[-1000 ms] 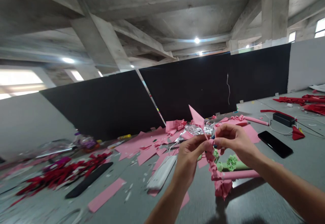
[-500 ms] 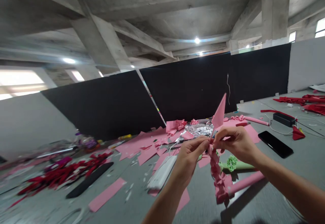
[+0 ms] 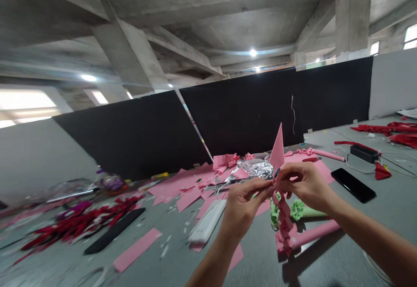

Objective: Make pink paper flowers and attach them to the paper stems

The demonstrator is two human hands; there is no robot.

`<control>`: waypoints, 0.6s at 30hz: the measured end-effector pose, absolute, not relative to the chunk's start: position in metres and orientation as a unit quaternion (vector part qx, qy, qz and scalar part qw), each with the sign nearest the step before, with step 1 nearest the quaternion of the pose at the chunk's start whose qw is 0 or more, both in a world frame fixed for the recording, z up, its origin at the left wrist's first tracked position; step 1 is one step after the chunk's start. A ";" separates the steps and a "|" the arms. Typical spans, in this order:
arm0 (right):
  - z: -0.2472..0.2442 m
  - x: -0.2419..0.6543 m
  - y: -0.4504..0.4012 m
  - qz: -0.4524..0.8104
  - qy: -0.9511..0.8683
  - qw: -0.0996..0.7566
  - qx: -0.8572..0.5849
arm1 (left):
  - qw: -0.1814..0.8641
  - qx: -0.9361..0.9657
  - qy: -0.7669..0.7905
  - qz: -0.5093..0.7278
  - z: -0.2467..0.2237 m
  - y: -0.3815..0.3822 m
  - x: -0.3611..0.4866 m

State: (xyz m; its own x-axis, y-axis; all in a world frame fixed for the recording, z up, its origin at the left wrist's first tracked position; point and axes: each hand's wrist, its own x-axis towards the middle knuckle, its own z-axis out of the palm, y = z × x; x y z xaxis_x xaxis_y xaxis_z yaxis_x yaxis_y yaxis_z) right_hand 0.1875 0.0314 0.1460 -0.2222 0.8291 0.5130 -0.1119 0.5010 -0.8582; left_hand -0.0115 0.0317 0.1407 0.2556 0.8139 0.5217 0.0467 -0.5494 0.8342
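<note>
Both hands meet above the table, pinching the upper end of a pink folded paper chain. My left hand has thumb and fingertips closed on the chain's top from the left. My right hand grips the same spot from the right with bent fingers. A pointed pink paper piece stands up above the fingertips. The pink paper chain hangs below them, down to a rolled pink paper tube on the table. Behind it lies a green paper tube with a curly green paper end.
Pink paper scraps and crumpled foil lie beyond the hands. A white power strip is left of them, with red paper strips farther left. A phone and black adapter lie right. Black panels border the back.
The pointed pink piece has tipped more upright and shifted slightly left. The hanging chain has swung and straightened, showing more green paper behind it. Both hands stay nearly in place, with fingertips closer together.
</note>
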 end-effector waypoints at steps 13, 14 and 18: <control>0.149 0.188 0.031 0.467 -0.648 0.518 -0.305 | 0.294 0.755 0.301 0.504 0.144 0.026 -0.013; 0.149 0.187 0.031 0.473 -0.647 0.516 -0.302 | 0.289 0.758 0.302 0.501 0.144 0.026 -0.014; 0.146 0.185 0.030 0.444 -0.656 0.542 -0.281 | 0.278 0.765 0.302 0.496 0.144 0.026 -0.014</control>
